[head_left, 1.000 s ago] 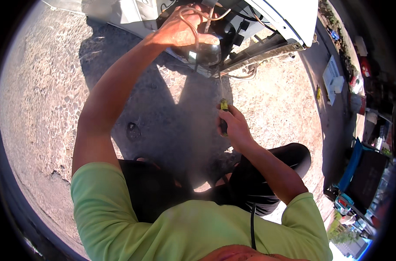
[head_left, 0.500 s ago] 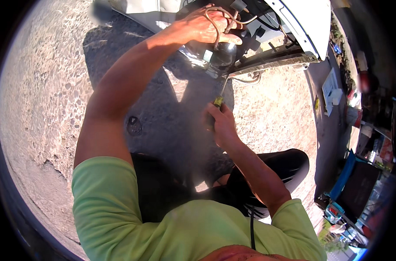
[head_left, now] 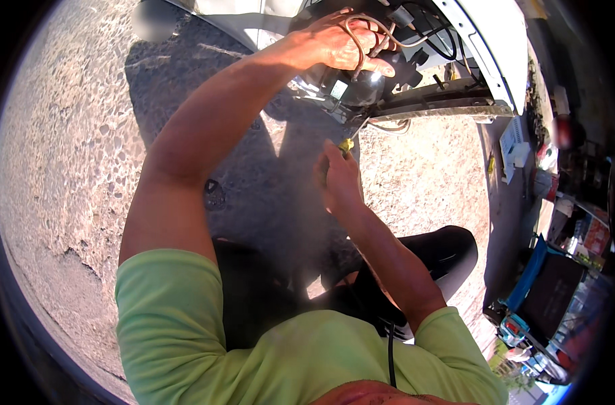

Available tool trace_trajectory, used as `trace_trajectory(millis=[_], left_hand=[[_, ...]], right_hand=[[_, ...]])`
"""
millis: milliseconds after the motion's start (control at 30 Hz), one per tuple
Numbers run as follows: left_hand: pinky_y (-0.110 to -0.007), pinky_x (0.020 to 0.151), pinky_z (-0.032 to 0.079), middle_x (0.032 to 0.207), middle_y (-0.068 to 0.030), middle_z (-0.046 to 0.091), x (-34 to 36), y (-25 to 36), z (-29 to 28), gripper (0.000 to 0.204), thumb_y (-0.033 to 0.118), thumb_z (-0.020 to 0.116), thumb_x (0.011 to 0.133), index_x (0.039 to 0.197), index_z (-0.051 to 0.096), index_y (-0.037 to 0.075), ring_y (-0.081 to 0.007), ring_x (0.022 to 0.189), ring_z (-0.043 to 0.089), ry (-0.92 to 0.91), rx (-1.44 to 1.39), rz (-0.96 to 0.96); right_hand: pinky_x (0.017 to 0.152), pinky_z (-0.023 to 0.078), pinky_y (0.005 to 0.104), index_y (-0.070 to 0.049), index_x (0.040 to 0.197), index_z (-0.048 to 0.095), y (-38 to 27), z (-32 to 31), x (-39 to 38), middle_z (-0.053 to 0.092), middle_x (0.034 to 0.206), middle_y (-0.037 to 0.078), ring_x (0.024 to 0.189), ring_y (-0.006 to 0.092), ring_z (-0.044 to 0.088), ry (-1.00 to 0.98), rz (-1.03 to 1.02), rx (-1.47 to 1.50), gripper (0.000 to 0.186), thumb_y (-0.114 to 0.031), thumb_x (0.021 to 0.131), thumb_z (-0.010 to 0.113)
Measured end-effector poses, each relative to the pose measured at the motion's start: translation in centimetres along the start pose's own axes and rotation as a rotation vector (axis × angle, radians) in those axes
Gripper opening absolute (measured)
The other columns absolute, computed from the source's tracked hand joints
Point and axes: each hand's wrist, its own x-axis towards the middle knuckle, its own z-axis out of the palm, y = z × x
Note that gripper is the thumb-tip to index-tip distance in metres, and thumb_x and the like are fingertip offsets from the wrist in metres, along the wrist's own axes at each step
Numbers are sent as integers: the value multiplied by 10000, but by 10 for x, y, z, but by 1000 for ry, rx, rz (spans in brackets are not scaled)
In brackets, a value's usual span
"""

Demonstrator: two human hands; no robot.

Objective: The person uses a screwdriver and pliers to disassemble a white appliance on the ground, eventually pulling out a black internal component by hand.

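Note:
A black, dome-shaped compressor (head_left: 361, 91) sits in the lower part of a white appliance cabinet (head_left: 493, 50). My left hand (head_left: 331, 44) grips its top, thumb along the near side, with part of the fingers hidden behind a bent copper tube (head_left: 356, 48). My right hand (head_left: 341, 182) is closed round a screwdriver (head_left: 346, 146) with a yellow handle. Its thin shaft points up to the near edge of the compressor's base, beside the metal bottom rail (head_left: 442, 111). Where exactly the tip touches is too small to tell.
Black cables (head_left: 449, 40) loop inside the cabinet. Rough stony ground (head_left: 71, 135) lies around, partly in shadow. To the right are a white perforated panel (head_left: 511, 148), a dark bag with blue trim (head_left: 554, 287) and a teal power tool (head_left: 512, 329). My bent leg (head_left: 442, 253) is below.
My right hand and the screwdriver have moved slightly up toward the compressor, and the handle has tilted. The cabinet and my left hand appear shifted right in the view; the left hand keeps its hold.

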Motion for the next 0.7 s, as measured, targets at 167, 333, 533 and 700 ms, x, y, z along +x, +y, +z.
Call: trace_trajectory(millis=[167, 333, 533, 700], left_hand=[[-476, 1186, 331, 1415, -122, 558, 4, 8, 3, 699, 686, 572, 899, 1424, 566, 224, -320, 1335, 516, -11, 22, -23], [-512, 1079, 398, 1141, -134, 676, -3, -3, 3, 700, 699, 606, 871, 1324, 659, 168, -325, 1158, 613, 13, -130, 17], [-509, 1074, 390, 1110, -111, 672, -6, 12, -30, 678, 709, 578, 881, 1278, 678, 168, -316, 1146, 607, -46, -99, 91], [-505, 1112, 361, 1171, -93, 655, -13, -3, -17, 668, 714, 549, 892, 1310, 658, 205, -310, 1196, 580, -23, -131, 137]], right_hand=[[512, 451, 311, -99, 866, 512, -1, 12, 10, 531, 719, 36, 594, 150, 538, 81, -16, 46, 210, -241, 991, 602], [561, 515, 330, -88, 887, 528, -10, 10, 5, 526, 753, 47, 626, 161, 558, 100, 83, -12, 198, -240, 1000, 590], [463, 383, 269, -131, 900, 514, -54, -13, -7, 508, 736, -13, 598, 124, 519, -124, 307, 60, 155, -224, 996, 593], [470, 361, 267, -155, 1024, 558, -88, -96, 17, 476, 748, -37, 578, 112, 477, -501, 575, 171, 147, -211, 923, 649]])
